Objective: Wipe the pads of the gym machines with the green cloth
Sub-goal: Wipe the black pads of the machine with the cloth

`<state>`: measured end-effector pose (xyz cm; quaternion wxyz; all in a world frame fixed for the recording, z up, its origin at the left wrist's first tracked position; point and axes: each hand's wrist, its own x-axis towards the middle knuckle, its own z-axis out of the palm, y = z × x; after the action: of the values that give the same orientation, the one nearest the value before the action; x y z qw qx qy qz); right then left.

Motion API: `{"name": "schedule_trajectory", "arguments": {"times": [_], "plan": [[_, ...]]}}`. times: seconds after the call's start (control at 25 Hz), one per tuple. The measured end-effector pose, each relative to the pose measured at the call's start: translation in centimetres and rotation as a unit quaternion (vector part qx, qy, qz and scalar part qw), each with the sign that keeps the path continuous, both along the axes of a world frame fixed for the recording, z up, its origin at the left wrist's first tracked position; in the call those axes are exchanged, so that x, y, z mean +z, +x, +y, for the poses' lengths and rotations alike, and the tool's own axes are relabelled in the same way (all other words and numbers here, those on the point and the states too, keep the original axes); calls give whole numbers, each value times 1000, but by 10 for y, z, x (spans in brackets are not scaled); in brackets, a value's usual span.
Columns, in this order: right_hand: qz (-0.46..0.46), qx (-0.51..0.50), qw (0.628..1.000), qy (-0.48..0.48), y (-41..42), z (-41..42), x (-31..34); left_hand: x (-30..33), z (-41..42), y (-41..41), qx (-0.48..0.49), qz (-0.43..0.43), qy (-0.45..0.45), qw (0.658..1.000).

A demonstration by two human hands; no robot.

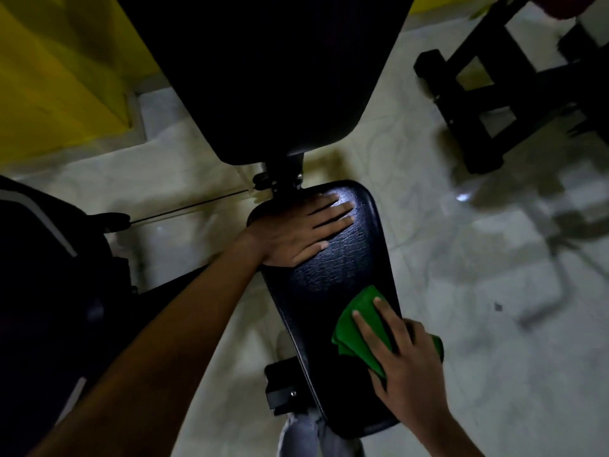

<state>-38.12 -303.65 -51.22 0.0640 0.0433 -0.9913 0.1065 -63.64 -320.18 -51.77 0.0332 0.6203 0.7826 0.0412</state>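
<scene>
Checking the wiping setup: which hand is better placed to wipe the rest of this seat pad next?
Probably the right hand: it already presses the green cloth flat on the seat pad. The left hand rests bare on the pad's far end.

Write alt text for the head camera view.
A right hand presses a folded green cloth onto a black textured vinyl seat pad, while the left hand lies flat on its far end. A larger black backrest pad is beyond.
</scene>
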Motion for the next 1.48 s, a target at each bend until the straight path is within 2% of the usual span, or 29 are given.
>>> {"name": "schedule_trajectory", "arguments": {"times": [0.12, 0.24, 0.32, 0.48, 0.6, 0.68, 0.76, 1.0, 1.12, 1.24, 1.32, 1.48], "plan": [[19, -9, 1000, 14, -40, 6, 4, -6, 6, 4, 2, 6, 4, 1000], [22, -95, 995, -17, -92, 7, 10, -5, 5, 5, 10, 11, 6, 1000], [12, -118, 992, -33, -80, 1, 9, -3, 6, 5, 11, 7, 5, 1000], [-19, -83, 996, -28, 0, -12, 0, -4, 6, 12, 23, 27, -4, 999], [-17, -55, 998, -14, -25, -2, 2, -4, 8, 16, 37, 34, -11, 999], [-12, -76, 997, -8, -57, 4, 8, -3, 8, 19, 46, 34, -12, 998], [-18, -102, 994, -22, -55, 3, 7, -4, 8, 21, 49, 27, -9, 998], [-63, -61, 995, -38, 50, -10, -2, -7, 8, 25, 58, 44, -9, 997], [-40, -29, 999, -12, 13, -10, 0, -3, 7, 13, 21, 40, -16, 999], [-21, -73, 997, -8, -41, -21, 5, -1, 2, -1, -22, 37, -22, 999], [-27, -92, 995, -17, -39, -39, 5, -1, -3, -4, -19, 40, -21, 999], [-32, 34, 999, 7, 4, -58, 2, -1, -9, -6, -20, 45, -10, 999]]}}
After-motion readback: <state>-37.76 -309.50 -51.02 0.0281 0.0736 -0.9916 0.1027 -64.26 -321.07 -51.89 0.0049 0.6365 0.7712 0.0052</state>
